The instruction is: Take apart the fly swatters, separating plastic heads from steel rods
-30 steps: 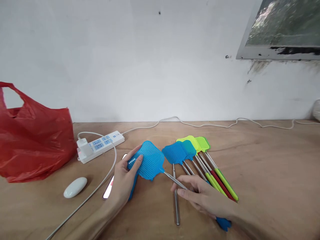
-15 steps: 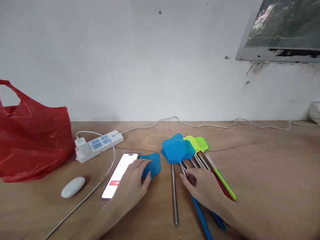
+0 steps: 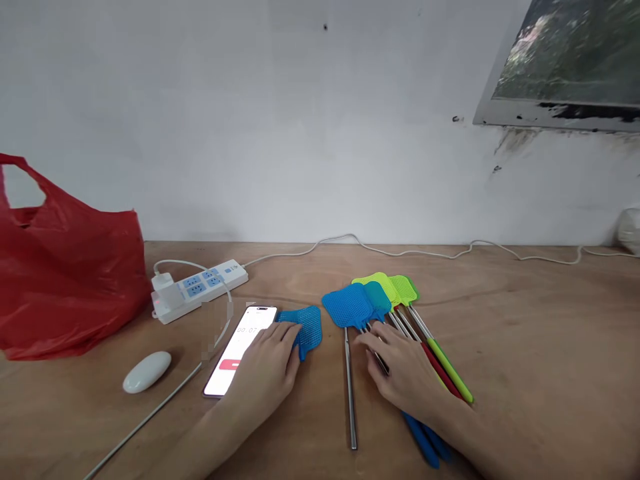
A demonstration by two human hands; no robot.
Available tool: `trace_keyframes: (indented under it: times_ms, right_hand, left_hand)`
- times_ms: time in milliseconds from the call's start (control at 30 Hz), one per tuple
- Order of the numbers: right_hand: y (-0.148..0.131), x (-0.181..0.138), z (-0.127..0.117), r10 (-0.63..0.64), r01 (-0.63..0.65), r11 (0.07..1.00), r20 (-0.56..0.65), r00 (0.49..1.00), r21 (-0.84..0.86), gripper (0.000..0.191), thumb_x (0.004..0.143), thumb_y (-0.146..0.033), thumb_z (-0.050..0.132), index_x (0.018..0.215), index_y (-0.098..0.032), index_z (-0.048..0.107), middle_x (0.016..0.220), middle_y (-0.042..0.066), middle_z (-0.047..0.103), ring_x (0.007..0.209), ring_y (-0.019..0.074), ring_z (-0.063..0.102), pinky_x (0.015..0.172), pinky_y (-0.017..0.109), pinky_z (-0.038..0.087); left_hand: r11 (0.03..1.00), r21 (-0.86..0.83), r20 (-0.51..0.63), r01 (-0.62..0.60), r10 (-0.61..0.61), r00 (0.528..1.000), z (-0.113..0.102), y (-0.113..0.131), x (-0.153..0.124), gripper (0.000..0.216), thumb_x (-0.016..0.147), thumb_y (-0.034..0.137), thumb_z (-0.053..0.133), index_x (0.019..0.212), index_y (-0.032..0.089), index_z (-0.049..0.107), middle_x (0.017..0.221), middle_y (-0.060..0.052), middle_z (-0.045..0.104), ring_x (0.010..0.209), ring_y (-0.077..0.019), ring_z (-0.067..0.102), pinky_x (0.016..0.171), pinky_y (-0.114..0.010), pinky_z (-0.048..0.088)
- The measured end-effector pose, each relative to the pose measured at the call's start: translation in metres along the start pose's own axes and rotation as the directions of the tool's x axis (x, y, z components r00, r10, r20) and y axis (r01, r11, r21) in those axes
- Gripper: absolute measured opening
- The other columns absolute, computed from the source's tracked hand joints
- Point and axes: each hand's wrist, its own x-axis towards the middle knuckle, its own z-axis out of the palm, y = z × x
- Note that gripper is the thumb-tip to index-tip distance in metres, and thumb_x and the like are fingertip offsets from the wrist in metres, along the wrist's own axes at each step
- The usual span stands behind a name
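Observation:
My left hand [image 3: 267,360] lies by a phone [image 3: 225,373] with a lit screen, its fingertips over a blue fly swatter head [image 3: 311,327] on the table. The thumb stays apart from the index finger. My right hand [image 3: 403,367] rests over the metal shafts of a fanned pile of fly swatters, thumb and index finger apart. A blue mesh head [image 3: 347,307], a teal head [image 3: 377,300] and yellow-green heads [image 3: 404,289] overlap there. Blue handles [image 3: 423,440] come out below my right wrist. A bare metal rod [image 3: 351,393] runs down from under the blue head.
A red plastic bag [image 3: 75,280] stands at the left beside a white power strip [image 3: 200,290]. A white mouse-shaped object [image 3: 147,372] lies nearer, with a pale cable [image 3: 160,408] passing it. Another thin cord [image 3: 400,253] runs along the wall.
The top blue fly swatter has come down onto the pile, its handle swung right, and my right hand's fingers have loosened. My left thumb has drawn in slightly closer to its fingers.

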Motion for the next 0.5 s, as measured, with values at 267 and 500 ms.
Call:
trace_keyframes:
  times_ms: [267,500]
  right_hand:
    - [-0.017,-0.001,-0.005,-0.165,0.157,0.973,0.037,0.986,0.169,0.018,0.084,-0.013,0.055,0.092,-0.019,0.070,0.087,0.006,0.066,0.088,0.0244,0.057,0.077,0.037,0.044]
    - [-0.014,-0.001,-0.004,-0.108,0.093,0.981,0.076,0.991,0.169,0.009,0.085,-0.018,0.061,0.077,-0.019,0.061,0.077,0.003,0.064,0.081,0.0214,0.056,0.070,0.033,0.039]
  left_hand:
    - [0.932,0.352,0.027,0.085,-0.101,0.995,-0.011,0.005,-0.001,0.032,0.096,0.023,0.040,0.086,0.022,0.071,0.069,-0.009,0.071,0.065,-0.0284,0.067,0.059,-0.032,0.041]
    - [0.967,0.243,0.041,0.073,-0.086,0.995,-0.011,0.012,-0.003,0.033,0.097,0.030,0.040,0.088,0.023,0.071,0.071,-0.006,0.073,0.059,-0.0249,0.067,0.050,-0.029,0.030]
